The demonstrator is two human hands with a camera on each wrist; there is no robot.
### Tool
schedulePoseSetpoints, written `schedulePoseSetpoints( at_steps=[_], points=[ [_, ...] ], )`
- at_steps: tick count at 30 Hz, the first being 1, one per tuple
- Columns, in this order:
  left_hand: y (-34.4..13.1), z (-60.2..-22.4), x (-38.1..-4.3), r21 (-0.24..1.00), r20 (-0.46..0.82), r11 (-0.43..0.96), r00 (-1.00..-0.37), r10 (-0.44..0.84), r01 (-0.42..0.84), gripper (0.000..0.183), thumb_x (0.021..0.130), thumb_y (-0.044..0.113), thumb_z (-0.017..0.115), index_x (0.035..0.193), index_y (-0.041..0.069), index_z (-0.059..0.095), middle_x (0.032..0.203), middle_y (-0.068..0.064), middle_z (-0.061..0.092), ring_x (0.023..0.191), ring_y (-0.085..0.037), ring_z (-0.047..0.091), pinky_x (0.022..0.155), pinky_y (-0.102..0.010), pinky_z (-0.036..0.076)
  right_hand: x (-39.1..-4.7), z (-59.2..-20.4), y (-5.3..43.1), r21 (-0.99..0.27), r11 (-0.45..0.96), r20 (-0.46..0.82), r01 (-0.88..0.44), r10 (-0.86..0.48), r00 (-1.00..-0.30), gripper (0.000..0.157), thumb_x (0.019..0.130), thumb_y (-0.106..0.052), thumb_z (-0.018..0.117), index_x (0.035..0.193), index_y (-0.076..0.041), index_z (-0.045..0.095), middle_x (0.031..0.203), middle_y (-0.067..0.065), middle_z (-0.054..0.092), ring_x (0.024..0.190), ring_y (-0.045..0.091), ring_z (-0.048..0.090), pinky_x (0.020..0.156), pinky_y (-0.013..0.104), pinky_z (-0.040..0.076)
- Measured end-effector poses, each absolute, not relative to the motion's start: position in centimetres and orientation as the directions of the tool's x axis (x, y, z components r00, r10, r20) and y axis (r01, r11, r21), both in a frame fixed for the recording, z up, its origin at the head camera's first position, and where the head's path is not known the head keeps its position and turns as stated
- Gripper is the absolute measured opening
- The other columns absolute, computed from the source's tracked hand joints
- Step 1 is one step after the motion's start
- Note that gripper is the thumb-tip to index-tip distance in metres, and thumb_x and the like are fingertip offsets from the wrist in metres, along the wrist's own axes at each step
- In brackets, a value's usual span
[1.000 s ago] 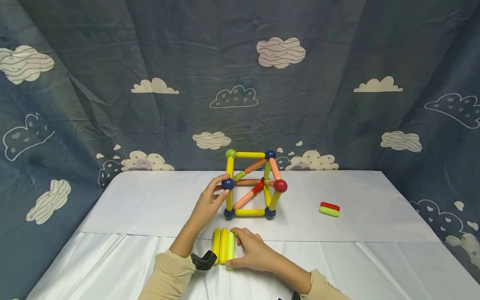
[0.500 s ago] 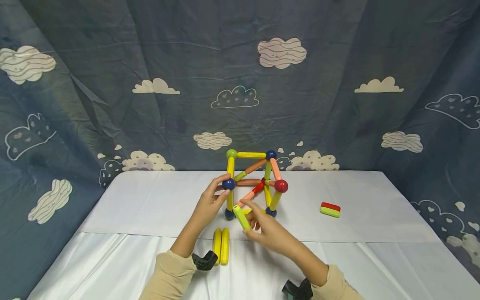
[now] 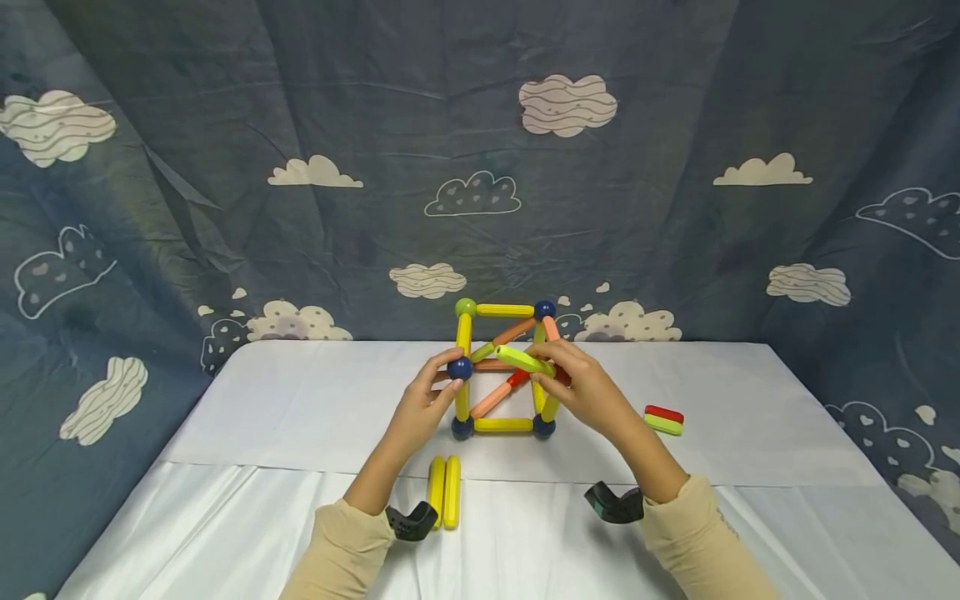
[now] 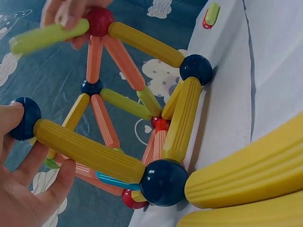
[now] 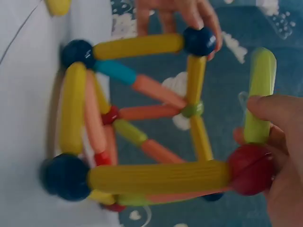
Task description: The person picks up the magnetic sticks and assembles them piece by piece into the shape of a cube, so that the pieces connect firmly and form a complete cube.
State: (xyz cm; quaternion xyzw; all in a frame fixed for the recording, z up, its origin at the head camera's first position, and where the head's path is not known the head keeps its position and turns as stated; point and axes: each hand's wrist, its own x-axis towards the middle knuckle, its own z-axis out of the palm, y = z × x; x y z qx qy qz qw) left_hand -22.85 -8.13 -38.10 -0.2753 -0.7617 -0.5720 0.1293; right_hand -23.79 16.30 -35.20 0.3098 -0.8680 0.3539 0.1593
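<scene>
A cube-shaped frame of coloured magnetic rods and balls stands mid-table, its lower front edge a yellow rod [image 3: 502, 425]. With thumb and fingers my left hand [image 3: 422, 408] holds the blue ball [image 3: 460, 368] at its upper front left corner. My right hand [image 3: 592, 390] pinches a lime green rod [image 3: 517, 359] at the upper front right. One end of this rod meets the red ball [image 5: 252, 170] in the right wrist view; its other end points toward the left hand, free. From the head, the right hand mostly hides that red ball.
Two yellow rods [image 3: 452, 492] lie side by side in front of the frame, near the left wrist camera [image 3: 412, 522]. A short red piece [image 3: 664, 412] and a short green piece [image 3: 663, 425] lie together at right. A cloud-patterned cloth [image 3: 480, 133] hangs behind the white table [image 3: 300, 400].
My right hand has picked up the lime green rod from beside the yellow rods and carried it up to the frame's upper right corner. The left hand stays on the blue ball.
</scene>
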Motion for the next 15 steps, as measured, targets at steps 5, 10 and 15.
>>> schedulePoseSetpoints(
  at_steps=[5, 10, 15],
  points=[
    [-8.1, -38.0, -22.9, 0.791, 0.523, 0.197, -0.807, 0.275, 0.58, 0.039, 0.091, 0.001, 0.05, 0.129, -0.001, 0.041, 0.132, -0.016, 0.042, 0.106, -0.033, 0.05, 0.079, -0.042, 0.047, -24.4, -35.9, 16.5, -0.529, 0.566, 0.477, -0.633, -0.419, -0.773, 0.032, 0.083, -0.008, 0.064, 0.114, -0.013, 0.057, 0.108, 0.001, 0.054, 0.077, 0.014, 0.047, 0.061, 0.023, 0.046],
    [-8.1, -38.0, -23.0, 0.794, 0.524, 0.195, -0.811, 0.26, 0.576, 0.039, 0.091, 0.001, 0.05, 0.128, -0.001, 0.042, 0.131, -0.015, 0.043, 0.105, -0.033, 0.051, 0.078, -0.043, 0.047, -24.5, -36.0, 15.5, -0.411, 0.639, 0.492, -0.65, -0.445, -0.748, 0.032, 0.082, -0.009, 0.066, 0.112, -0.013, 0.059, 0.107, 0.001, 0.056, 0.088, 0.015, 0.051, 0.073, 0.028, 0.048],
    [-8.0, -38.2, -22.9, 0.783, 0.537, 0.203, -0.804, 0.254, 0.588, 0.038, 0.09, 0.0, 0.05, 0.127, -0.002, 0.042, 0.128, -0.017, 0.045, 0.104, -0.034, 0.051, 0.077, -0.043, 0.047, -24.4, -36.4, 14.3, -0.218, 0.713, 0.531, -0.667, -0.487, -0.694, 0.031, 0.078, -0.008, 0.07, 0.108, -0.011, 0.061, 0.103, 0.002, 0.058, 0.1, 0.02, 0.051, 0.093, 0.041, 0.036]
  ],
)
